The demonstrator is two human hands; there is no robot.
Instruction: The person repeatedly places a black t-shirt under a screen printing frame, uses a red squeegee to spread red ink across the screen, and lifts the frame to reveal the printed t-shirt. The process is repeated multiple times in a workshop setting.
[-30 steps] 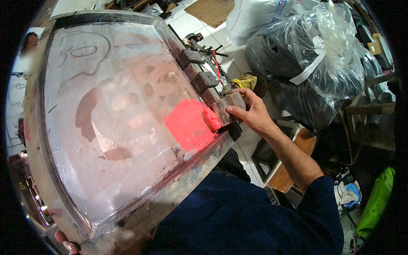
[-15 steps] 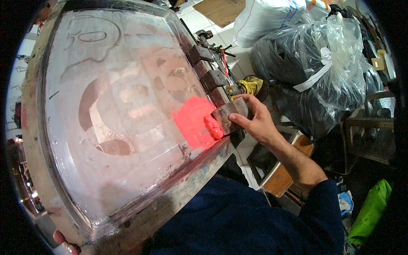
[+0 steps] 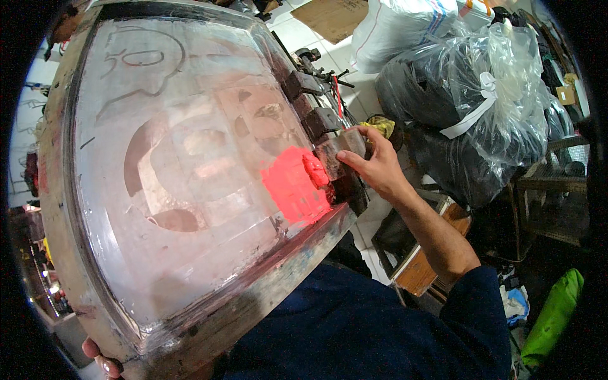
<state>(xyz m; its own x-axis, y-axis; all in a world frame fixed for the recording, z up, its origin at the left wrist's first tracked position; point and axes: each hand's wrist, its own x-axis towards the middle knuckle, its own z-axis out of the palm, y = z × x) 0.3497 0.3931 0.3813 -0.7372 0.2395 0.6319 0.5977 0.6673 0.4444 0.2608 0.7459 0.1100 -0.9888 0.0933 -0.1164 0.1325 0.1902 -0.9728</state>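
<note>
A large screen-printing frame lies tilted before me, its pale mesh marked with curved shapes. Bright pink-red ink covers a patch by the mesh's right side. My right hand is closed on a worn squeegee, thumb on the near face and fingers over the top. A thick lump of ink clings to the squeegee's left edge, against the mesh. At the frame's lower left corner, fingertips of my left hand curl around the outer edge; the rest of that hand is hidden beneath the frame.
Two dark blocks sit along the frame's right side, near metal clamp parts. Black bundles in clear plastic and a white sack stand at the far right. A wooden piece and a green roll lie lower right.
My right hand has moved the squeegee slightly away from me along the frame's right side, and the ink lump has gone with it. My left hand stays at the corner.
</note>
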